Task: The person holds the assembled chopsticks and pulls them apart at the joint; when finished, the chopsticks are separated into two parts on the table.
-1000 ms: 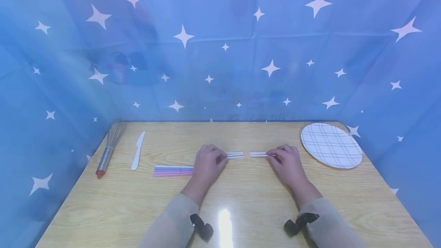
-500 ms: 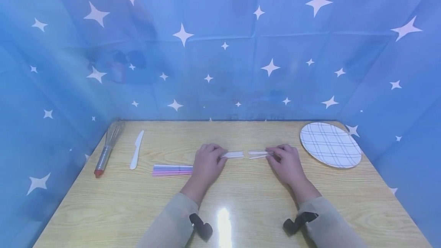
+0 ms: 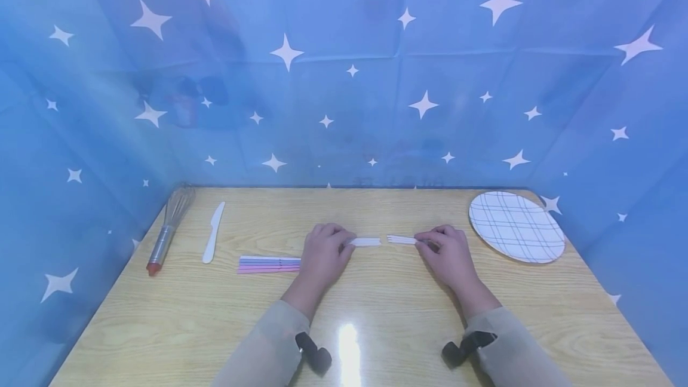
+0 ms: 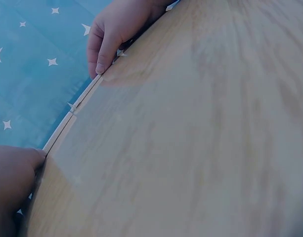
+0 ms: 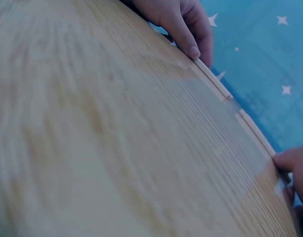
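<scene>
My left hand (image 3: 325, 254) pinches one end of a small bundle of thin white sticks (image 3: 368, 242) between thumb and fingers. Facing it, my right hand (image 3: 448, 255) pinches a similar bundle of thin white sticks (image 3: 400, 239). Both bundles lie low along the wooden table, end to end with a narrow gap between them. The sticks in each bundle sit side by side. In the right wrist view, the left-hand sticks (image 5: 213, 79) and right-hand sticks (image 5: 257, 131) show pale and straight, with a thumb at each outer end.
Several coloured strips (image 3: 269, 265), white to blue to pink, lie partly behind my left wrist. Further left are a white knife (image 3: 214, 235) and a whisk (image 3: 169, 226). A checked white plate (image 3: 517, 227) sits at the table's back right, before a blue starry cloth (image 3: 344, 88).
The sticks in each bundle, spaced apart earlier, now lie closer together. Those by my right hand fanned out half a second ago and are now gathered. Both hands stay nearly in place.
</scene>
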Tool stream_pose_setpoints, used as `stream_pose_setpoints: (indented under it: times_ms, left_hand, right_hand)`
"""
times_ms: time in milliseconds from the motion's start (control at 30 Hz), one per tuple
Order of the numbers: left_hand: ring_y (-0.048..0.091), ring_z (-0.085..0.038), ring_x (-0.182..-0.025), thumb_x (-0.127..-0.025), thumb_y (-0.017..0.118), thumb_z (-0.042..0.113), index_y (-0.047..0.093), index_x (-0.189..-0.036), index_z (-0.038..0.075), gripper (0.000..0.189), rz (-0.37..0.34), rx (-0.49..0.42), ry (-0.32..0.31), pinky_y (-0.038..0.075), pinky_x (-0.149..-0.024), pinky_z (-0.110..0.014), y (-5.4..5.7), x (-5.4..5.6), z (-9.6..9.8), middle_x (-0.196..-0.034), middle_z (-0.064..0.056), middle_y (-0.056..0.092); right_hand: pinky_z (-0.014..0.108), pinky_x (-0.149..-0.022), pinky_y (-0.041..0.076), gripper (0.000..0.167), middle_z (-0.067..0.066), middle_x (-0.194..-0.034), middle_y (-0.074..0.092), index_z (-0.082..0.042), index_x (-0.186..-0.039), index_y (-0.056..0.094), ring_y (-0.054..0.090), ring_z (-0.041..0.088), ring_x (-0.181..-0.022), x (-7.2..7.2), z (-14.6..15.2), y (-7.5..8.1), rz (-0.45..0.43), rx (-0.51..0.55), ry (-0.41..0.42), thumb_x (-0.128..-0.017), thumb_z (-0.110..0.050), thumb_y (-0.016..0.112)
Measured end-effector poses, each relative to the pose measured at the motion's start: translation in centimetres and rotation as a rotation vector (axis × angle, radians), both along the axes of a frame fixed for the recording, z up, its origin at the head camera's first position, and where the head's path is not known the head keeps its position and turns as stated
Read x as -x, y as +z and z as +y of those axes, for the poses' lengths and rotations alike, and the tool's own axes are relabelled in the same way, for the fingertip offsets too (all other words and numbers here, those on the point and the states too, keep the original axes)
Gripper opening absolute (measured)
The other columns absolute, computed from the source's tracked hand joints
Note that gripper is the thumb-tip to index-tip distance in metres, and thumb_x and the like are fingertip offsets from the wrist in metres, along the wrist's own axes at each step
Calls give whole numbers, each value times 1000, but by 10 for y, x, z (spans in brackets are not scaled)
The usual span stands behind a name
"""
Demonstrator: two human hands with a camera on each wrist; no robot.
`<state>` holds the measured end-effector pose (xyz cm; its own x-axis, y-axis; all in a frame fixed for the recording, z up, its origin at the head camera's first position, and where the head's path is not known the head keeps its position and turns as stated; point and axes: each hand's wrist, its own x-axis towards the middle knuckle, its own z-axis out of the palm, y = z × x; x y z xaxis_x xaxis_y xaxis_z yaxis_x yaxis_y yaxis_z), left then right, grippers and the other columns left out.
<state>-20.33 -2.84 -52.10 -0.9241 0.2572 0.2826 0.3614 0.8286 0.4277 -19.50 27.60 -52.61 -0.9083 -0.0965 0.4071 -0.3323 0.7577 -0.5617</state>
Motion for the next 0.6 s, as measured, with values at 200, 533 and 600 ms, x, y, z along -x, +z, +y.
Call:
stream_pose_setpoints:
  times_ms: [200,533,600]
  left_hand:
    - [59,-22,-120,-103,72,29,70,-140,21,38,32,-76,-1,46,-109,-44,4,-1,-2,-125,2,70]
    - [63,-20,-110,-100,72,17,73,-131,17,31,234,-181,-57,51,-103,-42,4,-7,-4,-118,1,73]
    - [63,-19,-111,-99,72,16,75,-127,17,28,233,-192,-63,51,-103,-41,4,-8,-4,-117,2,73]
  right_hand:
    - [54,-94,38,16,16,-107,66,-9,-112,82,55,38,-106,-1,-2,2,-7,17,11,-96,-11,80]
    - [53,-92,39,14,14,-106,66,-6,-109,80,53,38,-105,-5,-7,4,86,-10,29,-96,-12,78]
    - [51,-91,40,11,12,-104,66,-7,-104,81,54,37,-101,-6,-9,4,131,-17,40,-94,-11,80]
